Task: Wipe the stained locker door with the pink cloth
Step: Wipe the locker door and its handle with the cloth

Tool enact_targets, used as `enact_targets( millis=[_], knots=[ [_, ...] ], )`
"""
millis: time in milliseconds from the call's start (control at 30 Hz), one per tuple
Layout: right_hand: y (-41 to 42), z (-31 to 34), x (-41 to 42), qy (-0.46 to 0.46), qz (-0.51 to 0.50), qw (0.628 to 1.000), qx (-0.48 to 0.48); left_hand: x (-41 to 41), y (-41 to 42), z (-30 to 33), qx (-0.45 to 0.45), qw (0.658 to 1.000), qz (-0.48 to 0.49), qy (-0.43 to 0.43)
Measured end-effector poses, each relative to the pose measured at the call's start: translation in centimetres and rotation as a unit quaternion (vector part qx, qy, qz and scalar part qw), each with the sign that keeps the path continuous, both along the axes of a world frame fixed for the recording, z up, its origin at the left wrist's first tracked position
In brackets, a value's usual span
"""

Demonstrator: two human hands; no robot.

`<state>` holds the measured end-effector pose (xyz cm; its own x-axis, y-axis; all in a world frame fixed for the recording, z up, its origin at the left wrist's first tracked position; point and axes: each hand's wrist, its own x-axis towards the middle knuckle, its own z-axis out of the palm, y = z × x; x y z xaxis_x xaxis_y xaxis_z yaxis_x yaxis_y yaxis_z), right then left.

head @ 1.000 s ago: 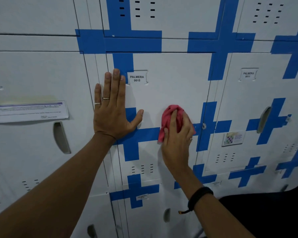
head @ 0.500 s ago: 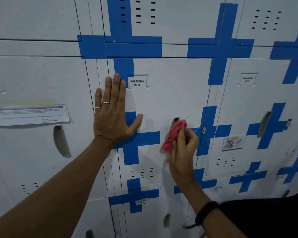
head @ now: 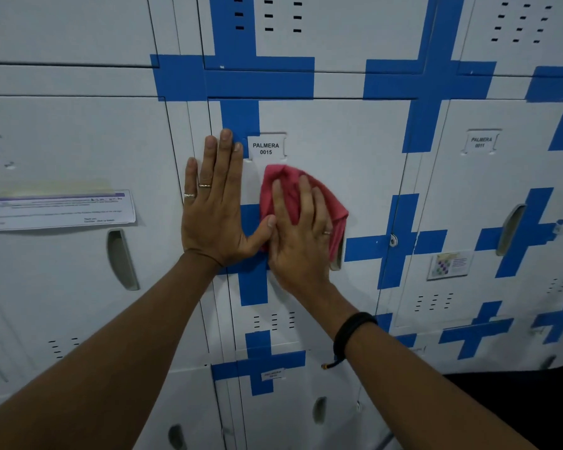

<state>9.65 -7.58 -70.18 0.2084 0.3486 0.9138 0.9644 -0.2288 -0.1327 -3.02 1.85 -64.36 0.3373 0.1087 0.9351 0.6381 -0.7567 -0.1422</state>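
Observation:
The locker door (head: 345,157) is pale grey with blue cross stripes and a label reading PALMERA 0015. My right hand (head: 301,238) presses the pink cloth (head: 288,185) flat against the door's middle, just below the label, fingers spread over the cloth. The cloth covers part of the door's recessed handle (head: 338,258). My left hand (head: 216,209) lies flat and open on the door's left edge, its thumb touching my right hand. No stain is visible around the cloth.
Neighbouring lockers surround this door: one on the left with a paper notice (head: 59,209) and handle (head: 122,259), one on the right labelled 0011 (head: 481,142) with a small sticker (head: 449,264). A keyhole (head: 393,240) sits at the door's right edge.
My right hand has carried the cloth up and to the left from the handle area and spread flat over it. The left hand has stayed in place on the door.

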Motion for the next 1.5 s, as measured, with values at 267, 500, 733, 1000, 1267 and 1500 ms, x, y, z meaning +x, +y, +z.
enact_targets(
  millis=[267, 500, 733, 1000, 1267, 1500],
  knots=[
    [-0.6, -11.3, -0.8, -0.139, 0.036, 0.975, -0.17, -0.2, -0.2, -0.4, -0.007, 1.0, -0.016, -0.003],
    [-1.3, -12.3, -0.3, -0.134, 0.04, 0.969, -0.204, -0.5, -0.1, -0.6, -0.015, 0.999, -0.039, -0.009],
    [-0.2, 0.7, 0.0, -0.099, 0.08, 0.987, -0.099, -0.2, 0.0, -0.7, -0.015, 0.997, -0.069, -0.029],
    [-0.2, 7.8, 1.5, -0.159, -0.005, 0.984, -0.079, -0.2, 0.6, -0.5, -0.002, 0.999, -0.043, -0.026],
    [-3.5, 8.6, 7.2, -0.02, -0.062, 0.998, 0.0, 0.1, 0.4, -0.3, 0.005, 1.0, -0.009, -0.011],
    [-4.4, 6.6, 9.5, 0.048, -0.052, 0.993, 0.096, 0.1, 0.3, 0.1, 0.023, 1.0, 0.004, -0.014]
  ],
)
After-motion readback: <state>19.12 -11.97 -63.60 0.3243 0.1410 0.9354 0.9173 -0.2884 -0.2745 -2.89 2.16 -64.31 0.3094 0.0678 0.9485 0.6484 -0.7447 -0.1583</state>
